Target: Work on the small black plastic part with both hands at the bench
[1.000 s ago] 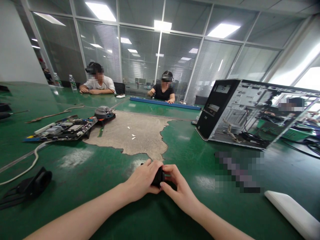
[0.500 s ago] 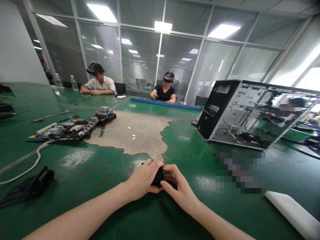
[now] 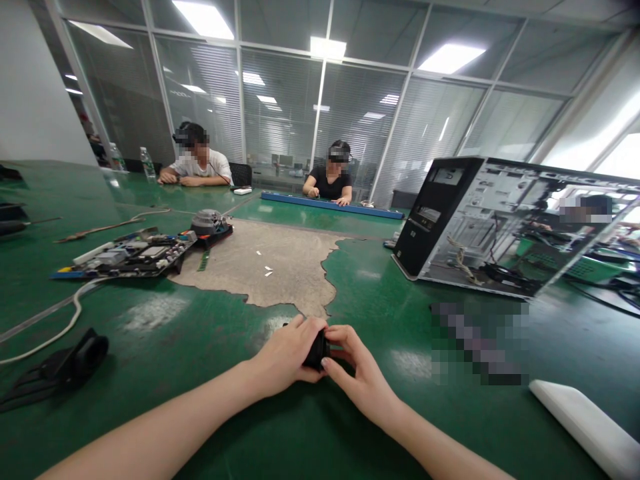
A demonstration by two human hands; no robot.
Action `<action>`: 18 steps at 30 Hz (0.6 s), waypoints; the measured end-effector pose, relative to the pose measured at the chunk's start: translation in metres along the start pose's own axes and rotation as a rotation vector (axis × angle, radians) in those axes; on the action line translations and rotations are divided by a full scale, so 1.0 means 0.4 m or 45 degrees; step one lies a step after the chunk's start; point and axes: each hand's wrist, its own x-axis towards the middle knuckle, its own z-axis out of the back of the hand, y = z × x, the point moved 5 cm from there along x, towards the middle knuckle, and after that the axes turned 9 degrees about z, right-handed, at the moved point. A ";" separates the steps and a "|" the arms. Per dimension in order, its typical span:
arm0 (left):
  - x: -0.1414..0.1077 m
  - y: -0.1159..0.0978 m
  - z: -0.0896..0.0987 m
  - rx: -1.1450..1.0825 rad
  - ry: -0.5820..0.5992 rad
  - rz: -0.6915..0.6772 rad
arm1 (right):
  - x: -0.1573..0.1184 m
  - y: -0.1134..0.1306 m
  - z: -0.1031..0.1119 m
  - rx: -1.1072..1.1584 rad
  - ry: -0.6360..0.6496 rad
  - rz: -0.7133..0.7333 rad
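A small black object [image 3: 317, 352] is held between my two hands just above the green tabletop; its kind is hard to make out because fingers cover much of it. My left hand [image 3: 290, 350] wraps over its left side and top. On its right end, the thumb and fingers of my right hand [image 3: 353, 367] pinch the edge. Far to the left lies a black strap-like item [image 3: 63, 370] with a rounded loop, apart from both hands.
A circuit board [image 3: 135, 257] and a fan-like cooler [image 3: 210, 227] lie at left. An opened computer case [image 3: 450, 227] stands at right, with a white block [image 3: 583, 420] nearer. Across the green table [image 3: 200, 340], two people sit, one behind a blue bar [image 3: 330, 205].
The view has shifted very slightly. Both hands keep their hold on the black object in nearly the same place. Across the table, the hand of the person in black has moved a little.
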 end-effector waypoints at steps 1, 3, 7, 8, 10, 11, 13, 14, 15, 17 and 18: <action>0.000 0.000 0.000 -0.001 -0.004 -0.003 | 0.001 0.001 0.002 0.007 -0.012 0.014; 0.001 0.002 -0.001 -0.001 -0.016 -0.002 | 0.002 -0.002 0.004 0.035 -0.037 0.005; 0.001 0.005 -0.004 0.001 -0.023 0.001 | 0.005 -0.018 0.003 0.067 -0.043 -0.085; 0.001 0.006 -0.004 0.002 -0.020 0.002 | 0.005 -0.022 0.003 0.068 -0.039 -0.114; 0.000 0.005 -0.004 0.006 -0.015 0.001 | 0.004 -0.025 -0.001 0.074 -0.013 -0.156; -0.001 0.005 -0.004 0.008 -0.014 0.000 | 0.004 -0.024 -0.002 0.076 0.003 -0.162; -0.001 0.003 -0.003 0.009 -0.011 -0.004 | 0.004 -0.018 -0.004 0.067 0.020 -0.144; -0.001 0.002 -0.002 0.008 -0.008 -0.007 | 0.004 -0.013 -0.004 0.055 0.016 -0.123; -0.001 0.001 -0.002 0.007 -0.005 -0.009 | 0.004 -0.009 -0.003 0.044 0.008 -0.103; 0.000 -0.001 0.000 0.010 -0.005 -0.010 | 0.004 -0.005 -0.002 0.041 0.000 -0.088; 0.000 -0.001 0.000 0.012 -0.006 -0.008 | 0.003 -0.006 -0.002 0.053 0.004 -0.099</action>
